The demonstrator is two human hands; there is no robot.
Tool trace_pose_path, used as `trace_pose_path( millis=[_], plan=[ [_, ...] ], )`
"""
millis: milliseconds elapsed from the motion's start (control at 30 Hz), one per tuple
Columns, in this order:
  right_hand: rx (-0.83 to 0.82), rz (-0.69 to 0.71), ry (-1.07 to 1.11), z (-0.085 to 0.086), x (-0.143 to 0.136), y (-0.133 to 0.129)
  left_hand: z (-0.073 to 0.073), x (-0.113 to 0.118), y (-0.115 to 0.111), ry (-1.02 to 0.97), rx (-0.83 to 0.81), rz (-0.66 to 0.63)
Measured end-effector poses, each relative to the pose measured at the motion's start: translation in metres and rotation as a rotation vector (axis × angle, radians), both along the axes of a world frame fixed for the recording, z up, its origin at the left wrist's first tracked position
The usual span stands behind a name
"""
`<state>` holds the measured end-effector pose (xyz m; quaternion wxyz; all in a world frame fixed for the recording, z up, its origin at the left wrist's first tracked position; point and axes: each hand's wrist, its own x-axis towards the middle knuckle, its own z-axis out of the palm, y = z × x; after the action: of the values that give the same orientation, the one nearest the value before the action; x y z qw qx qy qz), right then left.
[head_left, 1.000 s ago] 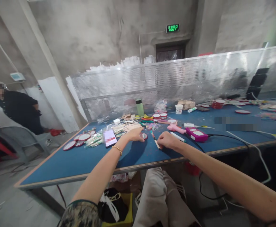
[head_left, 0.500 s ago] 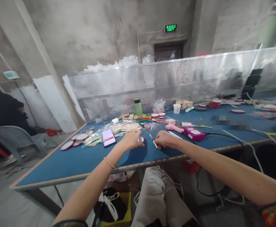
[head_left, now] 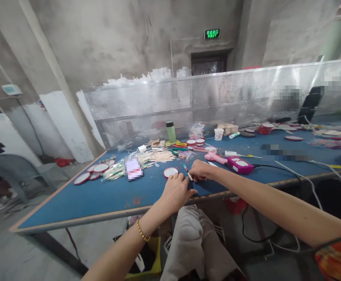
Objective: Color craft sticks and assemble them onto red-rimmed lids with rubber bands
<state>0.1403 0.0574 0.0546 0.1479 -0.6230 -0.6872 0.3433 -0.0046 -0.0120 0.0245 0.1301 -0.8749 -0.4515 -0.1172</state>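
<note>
My left hand [head_left: 176, 191] rests at the table's front edge with its fingers apart, just in front of a white disc with a red rim [head_left: 170, 172]. Closed fingers of my right hand [head_left: 199, 171] pinch a small thin stick [head_left: 187, 171] with a teal upper end and a pale lower end. The two hands are close together, left of a magenta box [head_left: 240, 165] and a pink tool [head_left: 215, 157]. Small colourful pieces [head_left: 187, 155] lie behind the hands. Nothing shows in my left hand.
Wooden sticks [head_left: 162, 155], a phone [head_left: 134, 169] and stacked red-rimmed discs [head_left: 100, 168] are on the left. A green bottle [head_left: 171, 132] and white cup [head_left: 218, 134] stand near the perforated screen [head_left: 158, 101]. Cables [head_left: 276, 168] run right. A person's leg shows far left.
My left hand has moved right and towards me, off the red-rimmed disc, which now shows fully. My right hand has barely shifted. The person at the far left has moved further out of view.
</note>
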Motion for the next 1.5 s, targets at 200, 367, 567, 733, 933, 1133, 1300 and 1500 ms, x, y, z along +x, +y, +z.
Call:
trace_pose_path(
  millis=[200, 367, 567, 733, 933, 1133, 1300, 1500],
  plan=[
    [0.016, -0.001, -0.065, -0.002, 0.0, 0.004, -0.006, 0.007, -0.002, -0.053, 0.025, 0.008],
    [0.019, 0.013, -0.118, 0.001, -0.002, 0.003, -0.007, 0.008, -0.004, -0.03, 0.035, 0.004],
    [0.074, 0.013, -0.145, 0.002, -0.003, -0.004, -0.006, 0.007, -0.004, -0.029, 0.023, 0.0],
    [0.355, 0.004, -0.159, 0.017, 0.019, -0.022, -0.008, 0.005, -0.001, -0.032, 0.029, -0.001],
    [0.813, -0.091, -0.207, 0.022, 0.083, -0.049, -0.006, 0.002, -0.003, -0.006, 0.06, -0.076],
    [0.927, -0.326, -0.227, 0.015, 0.136, -0.075, -0.014, -0.003, 0.001, 0.004, 0.094, -0.132],
    [0.971, -0.527, -0.387, 0.012, 0.161, -0.079, -0.017, -0.008, 0.004, 0.002, 0.114, -0.143],
    [0.852, -0.52, -0.588, 0.01, 0.16, -0.058, -0.022, -0.01, 0.009, 0.019, 0.197, -0.165]
  ],
)
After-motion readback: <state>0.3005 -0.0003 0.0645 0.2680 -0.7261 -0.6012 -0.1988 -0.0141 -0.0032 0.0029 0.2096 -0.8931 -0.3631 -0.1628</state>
